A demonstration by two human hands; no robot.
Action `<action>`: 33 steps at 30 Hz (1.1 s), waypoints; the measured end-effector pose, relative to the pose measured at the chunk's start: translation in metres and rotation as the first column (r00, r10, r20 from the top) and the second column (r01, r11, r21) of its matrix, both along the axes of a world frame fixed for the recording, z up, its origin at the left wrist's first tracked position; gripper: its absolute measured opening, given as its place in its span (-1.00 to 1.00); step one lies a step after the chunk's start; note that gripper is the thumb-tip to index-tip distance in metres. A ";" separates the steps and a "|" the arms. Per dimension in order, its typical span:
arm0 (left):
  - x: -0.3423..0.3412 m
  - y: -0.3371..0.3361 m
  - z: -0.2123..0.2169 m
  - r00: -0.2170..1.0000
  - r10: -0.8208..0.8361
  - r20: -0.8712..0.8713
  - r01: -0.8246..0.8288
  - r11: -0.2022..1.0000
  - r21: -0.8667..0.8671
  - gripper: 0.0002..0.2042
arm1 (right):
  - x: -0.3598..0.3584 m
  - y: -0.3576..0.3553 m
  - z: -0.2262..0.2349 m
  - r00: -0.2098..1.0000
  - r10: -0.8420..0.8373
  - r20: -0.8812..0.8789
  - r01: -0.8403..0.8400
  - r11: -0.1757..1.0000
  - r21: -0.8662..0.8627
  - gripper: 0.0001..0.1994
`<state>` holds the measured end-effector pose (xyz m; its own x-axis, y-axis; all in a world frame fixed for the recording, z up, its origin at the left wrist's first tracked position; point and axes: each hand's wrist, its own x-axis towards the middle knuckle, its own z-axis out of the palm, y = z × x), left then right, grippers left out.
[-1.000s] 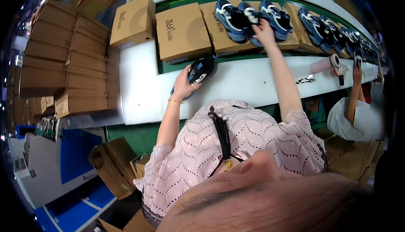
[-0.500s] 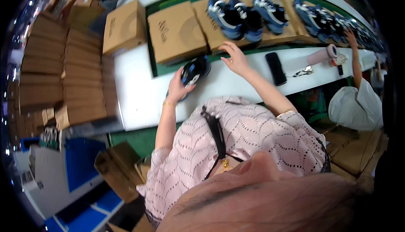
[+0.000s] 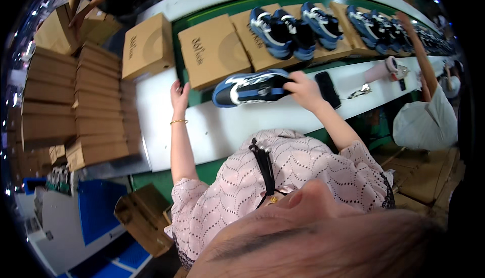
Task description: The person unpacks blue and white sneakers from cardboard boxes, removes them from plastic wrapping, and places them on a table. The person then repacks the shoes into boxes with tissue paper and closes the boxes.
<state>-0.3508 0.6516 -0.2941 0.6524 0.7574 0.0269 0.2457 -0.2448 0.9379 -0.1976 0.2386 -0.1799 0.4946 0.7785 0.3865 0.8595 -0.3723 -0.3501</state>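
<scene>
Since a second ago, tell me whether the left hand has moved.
Yes. The left hand has let go of the shoe and drawn left along the white table, now empty beside the box.

The blue, black and white sneaker (image 3: 251,87) lies on its side along the far edge of the white table, toe pointing left, its heel gripped from the right, just in front of a closed brown shoebox (image 3: 213,51) on the green belt.

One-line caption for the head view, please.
Right hand holds a blue sneaker over the white table; left hand rests open beside a cardboard box.
</scene>
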 end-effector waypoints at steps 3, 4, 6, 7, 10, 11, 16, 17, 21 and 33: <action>0.028 0.019 -0.016 0.938 0.044 -0.343 -0.058 0.998 -0.030 -0.15 | 0.034 -0.064 0.038 0.927 -0.368 0.069 0.352 0.919 0.177 -0.71; 0.043 0.015 -0.024 0.952 0.042 -0.303 -0.044 0.999 0.001 -0.13 | 0.049 -0.082 0.044 0.874 -0.478 0.092 0.442 0.859 0.260 -0.72; 0.067 -0.005 -0.022 0.935 -0.020 -0.353 0.038 0.998 0.045 -0.08 | 0.086 -0.121 0.049 0.782 -0.614 0.107 0.547 0.758 0.354 -0.73; 0.074 -0.009 -0.024 0.927 0.032 -0.374 -0.022 0.999 0.032 -0.20 | 0.102 -0.132 0.058 0.726 -0.646 0.234 0.554 0.752 0.357 -0.73; 0.066 -0.009 -0.024 0.999 -0.042 0.015 0.044 0.867 -0.496 -0.49 | 0.145 -0.148 0.063 0.583 -0.793 0.178 0.696 0.600 0.395 -0.71; 0.063 -0.009 -0.021 0.998 -0.069 0.007 0.063 0.865 -0.498 -0.50 | 0.168 -0.162 0.051 0.540 -0.800 0.260 0.694 0.599 0.400 -0.70; 0.030 0.003 0.017 0.974 -0.214 -0.071 0.152 0.855 -0.496 -0.49 | 0.237 -0.189 -0.029 0.614 -0.784 0.090 0.783 0.591 -0.195 -0.65; 0.029 -0.001 0.038 0.960 -0.241 -0.144 0.147 0.869 -0.472 -0.48 | 0.234 -0.184 -0.030 0.599 -0.800 0.038 0.750 0.544 -0.375 -0.64; 0.030 0.001 0.087 0.955 -0.291 -0.054 0.273 0.937 -0.220 -0.47 | 0.178 -0.112 -0.002 0.638 -0.721 0.271 0.755 0.655 -0.036 -0.73; 0.081 -0.187 0.164 0.644 -0.765 -0.001 0.709 0.596 0.377 -0.51 | 0.000 0.209 -0.063 0.910 0.415 -0.006 -0.376 0.818 -0.434 -0.87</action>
<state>-0.2703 0.4643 -0.1299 0.9493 -0.0541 0.3095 -0.2852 -0.5620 0.7764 -0.1972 0.4478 -0.2427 0.0895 0.9960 0.0069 0.9834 -0.0873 -0.1589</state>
